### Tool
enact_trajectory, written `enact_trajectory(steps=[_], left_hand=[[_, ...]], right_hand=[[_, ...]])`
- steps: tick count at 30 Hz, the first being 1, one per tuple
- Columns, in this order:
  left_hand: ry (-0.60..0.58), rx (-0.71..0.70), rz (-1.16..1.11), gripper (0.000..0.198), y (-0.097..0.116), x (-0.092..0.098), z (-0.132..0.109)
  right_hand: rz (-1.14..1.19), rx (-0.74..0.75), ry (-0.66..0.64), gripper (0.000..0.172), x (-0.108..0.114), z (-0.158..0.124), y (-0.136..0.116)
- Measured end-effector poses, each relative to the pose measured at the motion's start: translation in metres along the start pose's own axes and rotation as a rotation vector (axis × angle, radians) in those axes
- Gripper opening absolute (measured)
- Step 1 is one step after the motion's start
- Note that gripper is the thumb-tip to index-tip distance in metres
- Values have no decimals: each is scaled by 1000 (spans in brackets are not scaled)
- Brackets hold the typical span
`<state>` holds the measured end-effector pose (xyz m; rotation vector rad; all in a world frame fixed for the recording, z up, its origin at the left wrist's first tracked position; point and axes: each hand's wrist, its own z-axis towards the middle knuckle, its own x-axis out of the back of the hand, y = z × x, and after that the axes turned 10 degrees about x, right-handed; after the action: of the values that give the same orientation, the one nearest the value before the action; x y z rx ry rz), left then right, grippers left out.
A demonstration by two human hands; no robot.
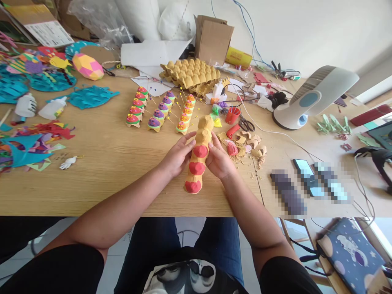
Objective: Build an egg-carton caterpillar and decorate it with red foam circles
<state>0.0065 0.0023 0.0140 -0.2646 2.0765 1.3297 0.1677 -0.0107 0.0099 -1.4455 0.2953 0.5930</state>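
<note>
Between both hands is a strip of egg carton, its lower bumps covered in red and its upper ones bare tan. My left hand grips its left edge, thumb along the side. On the right edge, my right hand pinches it with thumb and fingers. Beyond stand three decorated strips: a red and green one, a purple one and an orange and green one, with pins sticking out. Right of my hands lie a red lump of clay and torn carton scraps.
Egg trays are stacked at the back. Scissors lie beside a red cup. A white fan stands at right, near phones. Paper scraps and glue bottles occupy the left.
</note>
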Motion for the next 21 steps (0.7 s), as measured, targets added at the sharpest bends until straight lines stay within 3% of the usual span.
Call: enact_trajectory(steps=[3, 11, 16, 21], left_hand=[[-38, 20, -25, 59, 3, 2, 0], [-63, 1, 30, 89, 7, 5, -1], [-37, -63, 172, 94, 8, 6, 0], [-4, -99, 327, 92, 11, 10, 3]], right_hand=[[-36, 13, -7, 74, 5, 1, 1], [-53, 1, 2, 109, 3, 2, -2], [-82, 30, 31, 103, 4, 3, -3], [-223, 92, 26, 85, 4, 4, -3]])
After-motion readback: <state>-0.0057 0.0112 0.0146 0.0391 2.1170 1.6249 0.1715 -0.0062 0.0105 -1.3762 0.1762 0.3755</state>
